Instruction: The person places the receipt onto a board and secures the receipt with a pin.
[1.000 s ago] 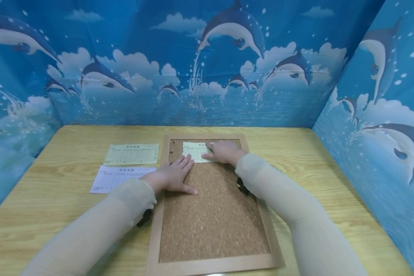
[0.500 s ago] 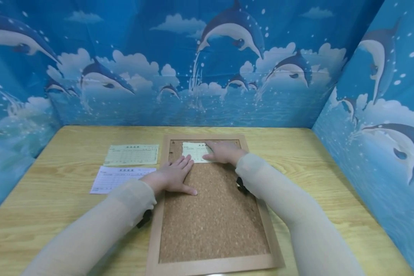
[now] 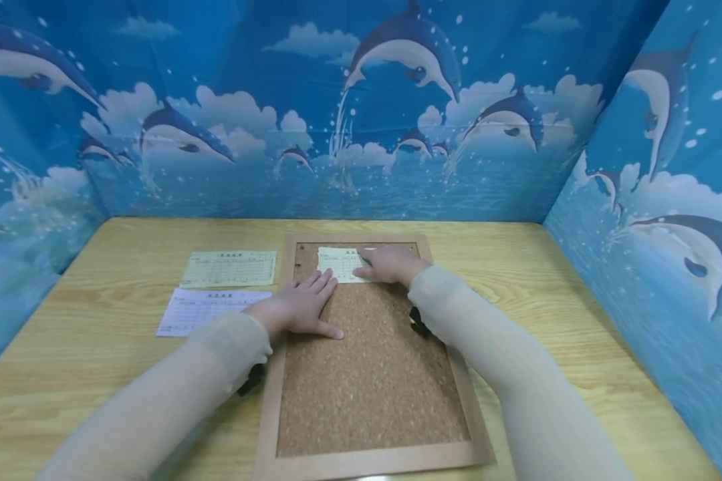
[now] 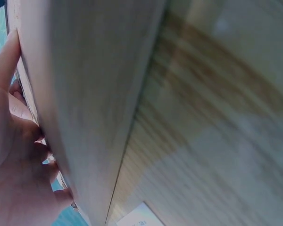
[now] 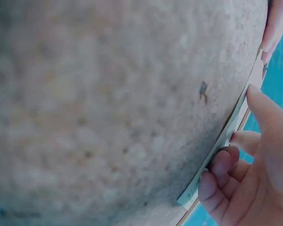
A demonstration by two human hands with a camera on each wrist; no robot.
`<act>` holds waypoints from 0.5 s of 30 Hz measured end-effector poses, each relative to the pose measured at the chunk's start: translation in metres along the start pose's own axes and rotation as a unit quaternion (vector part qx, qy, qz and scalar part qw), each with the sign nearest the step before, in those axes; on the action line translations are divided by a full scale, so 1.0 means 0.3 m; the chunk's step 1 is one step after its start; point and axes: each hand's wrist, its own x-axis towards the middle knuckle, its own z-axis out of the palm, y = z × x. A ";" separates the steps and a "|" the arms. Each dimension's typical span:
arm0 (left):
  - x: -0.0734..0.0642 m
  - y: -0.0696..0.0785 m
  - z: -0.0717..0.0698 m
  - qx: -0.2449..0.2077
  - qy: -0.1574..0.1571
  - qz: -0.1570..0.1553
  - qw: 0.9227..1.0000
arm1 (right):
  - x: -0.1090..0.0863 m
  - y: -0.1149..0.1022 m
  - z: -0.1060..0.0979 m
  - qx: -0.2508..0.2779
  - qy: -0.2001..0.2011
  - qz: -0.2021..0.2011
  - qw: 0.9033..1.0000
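Observation:
A wood-framed corkboard [image 3: 370, 374] lies on the table. On its upper part is a pale green printed form slip [image 3: 335, 266], its right part covered by my right hand [image 3: 391, 264]. In the right wrist view, the thumb [image 5: 262, 106] touches the slip and the other fingers are partly bent against it. No pin shows under that hand. My left hand [image 3: 301, 307] rests with spread fingers across the board's left frame and cork, fingertips at the slip's lower left corner. In the left wrist view, the left hand [image 4: 19, 155] lies along the frame's edge [image 4: 85, 103].
On the wooden table [image 3: 535, 321], left of the board, lie another green form slip [image 3: 230, 268] and a pale purple one [image 3: 201, 310], partly behind the left forearm. Small dark marks [image 3: 299, 265] sit near the board's top left corner. Dolphin-printed curtains [image 3: 313, 120] enclose the back and sides.
Very little differs. The right index finger shifts slightly on the slip over the last second; the left hand, the board and the other slips stay put.

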 end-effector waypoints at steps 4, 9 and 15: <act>0.001 0.000 0.000 0.002 0.001 0.000 1.000 | -0.005 0.000 0.004 -0.002 0.000 0.004 1.000; -0.002 0.003 -0.003 0.003 0.001 0.000 1.000 | -0.009 -0.001 0.009 -0.005 0.008 -0.002 1.000; -0.005 0.004 -0.004 0.003 0.002 0.001 1.000 | -0.005 0.000 0.007 -0.011 0.003 -0.003 1.000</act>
